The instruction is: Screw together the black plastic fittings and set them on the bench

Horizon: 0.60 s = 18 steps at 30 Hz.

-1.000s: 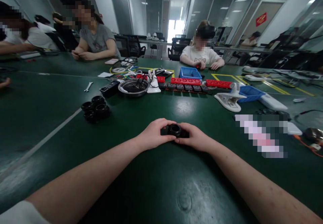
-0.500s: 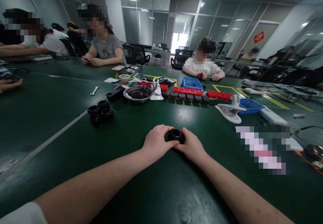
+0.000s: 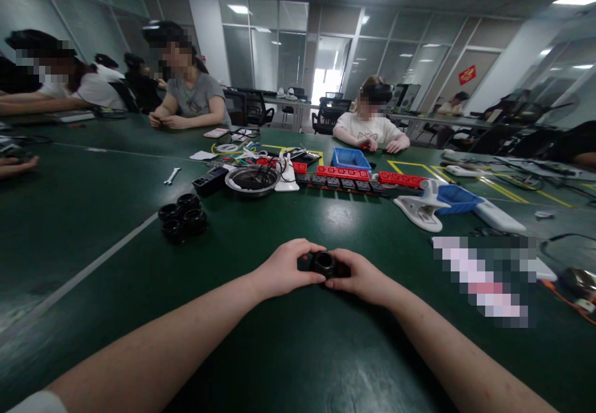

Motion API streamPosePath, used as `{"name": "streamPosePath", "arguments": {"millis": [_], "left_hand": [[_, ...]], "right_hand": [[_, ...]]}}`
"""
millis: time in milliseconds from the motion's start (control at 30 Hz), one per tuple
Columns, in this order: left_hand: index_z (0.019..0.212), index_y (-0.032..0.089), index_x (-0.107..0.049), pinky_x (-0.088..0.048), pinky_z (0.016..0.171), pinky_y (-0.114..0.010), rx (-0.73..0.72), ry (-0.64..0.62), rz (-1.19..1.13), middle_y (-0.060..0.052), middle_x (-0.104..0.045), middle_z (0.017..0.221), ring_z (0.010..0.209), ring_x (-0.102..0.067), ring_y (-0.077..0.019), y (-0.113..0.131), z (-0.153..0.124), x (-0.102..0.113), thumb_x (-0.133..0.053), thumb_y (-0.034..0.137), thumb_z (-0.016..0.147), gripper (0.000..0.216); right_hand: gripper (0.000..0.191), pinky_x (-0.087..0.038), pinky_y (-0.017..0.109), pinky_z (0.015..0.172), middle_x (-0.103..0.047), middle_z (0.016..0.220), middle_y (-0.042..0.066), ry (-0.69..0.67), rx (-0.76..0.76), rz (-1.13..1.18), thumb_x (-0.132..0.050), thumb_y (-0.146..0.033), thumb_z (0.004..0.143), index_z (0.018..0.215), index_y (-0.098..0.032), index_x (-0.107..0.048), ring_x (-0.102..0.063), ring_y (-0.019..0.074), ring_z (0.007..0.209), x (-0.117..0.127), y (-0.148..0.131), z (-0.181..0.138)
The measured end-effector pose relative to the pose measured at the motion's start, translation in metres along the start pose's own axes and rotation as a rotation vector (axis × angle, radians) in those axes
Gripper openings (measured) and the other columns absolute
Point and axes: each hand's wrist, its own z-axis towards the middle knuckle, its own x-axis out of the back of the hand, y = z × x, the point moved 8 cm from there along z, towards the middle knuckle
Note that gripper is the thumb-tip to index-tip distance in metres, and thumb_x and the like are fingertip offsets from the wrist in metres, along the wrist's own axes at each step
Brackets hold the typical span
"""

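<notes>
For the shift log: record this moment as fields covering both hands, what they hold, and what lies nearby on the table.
Hands: left hand and right hand, both closed on one part
Held: black ring part, on or just over the green table, cannot tell which
Left of hands: cluster of black rings, apart from them
Farther back: wrench, metal bowl, blue bin
Others: people seated across the table
</notes>
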Motion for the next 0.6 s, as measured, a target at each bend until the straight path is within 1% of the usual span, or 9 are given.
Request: {"name": "streamPosePath", "arguments": {"millis": [100,167,233,267,333,433,533,600], "left_hand": [[0.104,0.023,-0.057,-0.043,0.073,-0.028,0.004,0.012,-0.009,-0.002,-0.057,0.095,0.085,-0.053,-0.0181,0.001,-0.001,-0.001,-0.069,0.026,0.066,0.041],[0.103,0.022,-0.057,-0.043,0.073,-0.029,0.029,0.063,0.019,-0.002,-0.057,0.093,0.084,-0.053,-0.0185,0.001,-0.001,0.0,-0.069,0.026,0.065,0.04],[0.101,0.021,-0.057,-0.043,0.074,-0.03,0.061,0.142,0.074,-0.002,-0.057,0.091,0.085,-0.053,-0.0196,0.001,-0.003,0.003,-0.069,0.026,0.065,0.039],[0.101,0.021,-0.057,-0.043,0.075,-0.031,0.07,0.178,0.101,-0.003,-0.057,0.091,0.086,-0.053,-0.0202,0.001,-0.004,0.004,-0.069,0.025,0.065,0.038],[0.1,0.021,-0.057,-0.042,0.077,-0.033,0.068,0.215,0.132,-0.003,-0.057,0.092,0.09,-0.052,-0.0214,0.002,-0.005,0.005,-0.068,0.024,0.065,0.037],[0.102,0.022,-0.057,-0.042,0.078,-0.032,0.035,0.177,0.114,-0.003,-0.057,0.093,0.09,-0.052,-0.021,0.003,-0.004,0.004,-0.068,0.024,0.066,0.038],[0.104,0.023,-0.056,-0.043,0.075,-0.03,0.01,0.096,0.06,-0.002,-0.057,0.093,0.087,-0.053,-0.0195,0.003,-0.001,0.003,-0.068,0.024,0.066,0.039],[0.104,0.023,-0.057,-0.043,0.074,-0.029,-0.004,0.044,0.024,-0.002,-0.058,0.094,0.086,-0.053,-0.0188,0.004,0.0,0.002,-0.068,0.025,0.067,0.039]], "right_hand": [[0.029,-0.04,0.025,0.058,-0.055,0.076,-0.001,0.008,-0.044,0.0,-0.068,-0.023,0.064,0.088,-0.016,-0.055,-0.05,0.0148,0.068,-0.003,0.002,0.002],[0.027,-0.036,0.023,0.052,-0.051,0.068,-0.002,0.087,-0.086,-0.079,-0.069,-0.028,0.062,0.079,-0.017,-0.052,-0.048,0.0136,0.062,-0.003,0.002,0.003],[0.028,-0.032,0.023,0.049,-0.049,0.065,-0.003,0.205,-0.128,-0.213,-0.069,-0.032,0.061,0.071,-0.018,-0.046,-0.045,0.0131,0.058,0.0,0.001,0.002],[0.029,-0.031,0.023,0.048,-0.049,0.065,-0.002,0.253,-0.141,-0.278,-0.068,-0.033,0.062,0.07,-0.018,-0.045,-0.045,0.0132,0.057,0.001,-0.001,0.001],[0.027,-0.031,0.024,0.048,-0.05,0.066,-0.001,0.295,-0.143,-0.361,-0.066,-0.035,0.064,0.07,-0.018,-0.045,-0.045,0.0141,0.058,0.001,-0.006,-0.001],[0.029,-0.037,0.026,0.055,-0.055,0.076,0.003,0.252,-0.075,-0.331,-0.066,-0.037,0.065,0.081,-0.017,-0.051,-0.05,0.0172,0.066,-0.001,-0.011,-0.002],[0.042,-0.041,0.03,0.068,-0.058,0.092,0.005,0.163,0.015,-0.175,-0.067,-0.033,0.065,0.101,-0.018,-0.051,-0.053,0.0198,0.081,0.0,-0.013,-0.002],[0.044,-0.041,0.031,0.072,-0.058,0.096,0.005,0.104,0.037,-0.079,-0.067,-0.029,0.066,0.106,-0.018,-0.051,-0.053,0.0201,0.085,0.0,-0.012,-0.002]]}}
